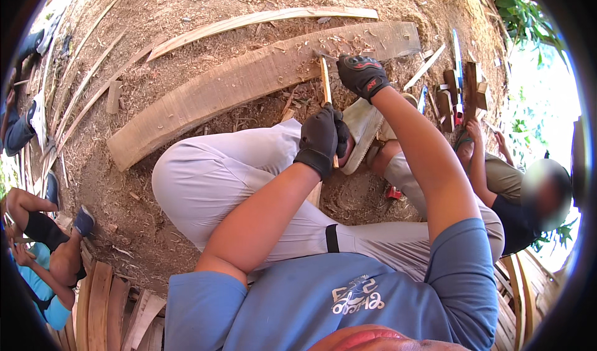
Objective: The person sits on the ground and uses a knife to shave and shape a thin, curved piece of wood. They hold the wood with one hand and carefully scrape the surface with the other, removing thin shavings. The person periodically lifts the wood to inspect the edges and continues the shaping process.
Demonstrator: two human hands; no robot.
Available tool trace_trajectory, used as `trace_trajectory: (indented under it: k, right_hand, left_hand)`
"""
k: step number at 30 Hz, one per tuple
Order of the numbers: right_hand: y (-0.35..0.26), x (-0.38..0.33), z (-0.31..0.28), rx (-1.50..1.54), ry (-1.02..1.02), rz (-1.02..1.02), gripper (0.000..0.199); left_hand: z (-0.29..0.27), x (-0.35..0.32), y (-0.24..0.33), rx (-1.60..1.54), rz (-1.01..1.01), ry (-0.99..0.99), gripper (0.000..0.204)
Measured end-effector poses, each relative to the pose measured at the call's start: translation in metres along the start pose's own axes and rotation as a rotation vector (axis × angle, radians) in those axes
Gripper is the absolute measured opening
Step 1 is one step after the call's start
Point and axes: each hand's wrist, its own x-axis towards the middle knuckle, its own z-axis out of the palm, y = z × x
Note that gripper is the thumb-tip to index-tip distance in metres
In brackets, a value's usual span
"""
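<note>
My left hand, in a black glove, is wrapped round a narrow wooden strip held nearly upright in the picture above my bent legs. My right hand, in a black glove with a hard knuckle guard, is closed in a fist. From it a thin grey blade, seemingly a knife's, points left and meets the strip's far end; the handle is hidden in the fist. Just beyond both hands a long, broad wooden plank lies on the ground, with curled shavings on its right part.
Another long wooden strip lies beyond the plank on shaving-covered soil. Wood blocks stand at the right, near a seated person. Other people sit at the left. Planks lie stacked at the lower left.
</note>
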Motion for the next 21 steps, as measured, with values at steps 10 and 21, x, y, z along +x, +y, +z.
trace_trajectory:
  k: [10,21]
  right_hand:
    - [-0.029,-0.035,-0.009,0.104,0.116,-0.177,0.017]
    - [-0.043,-0.02,-0.005,0.044,0.075,-0.112,0.018]
  left_hand:
    - [-0.012,0.011,-0.003,0.011,0.105,-0.124,0.034]
    - [-0.022,0.033,-0.009,0.12,-0.013,-0.049,0.039]
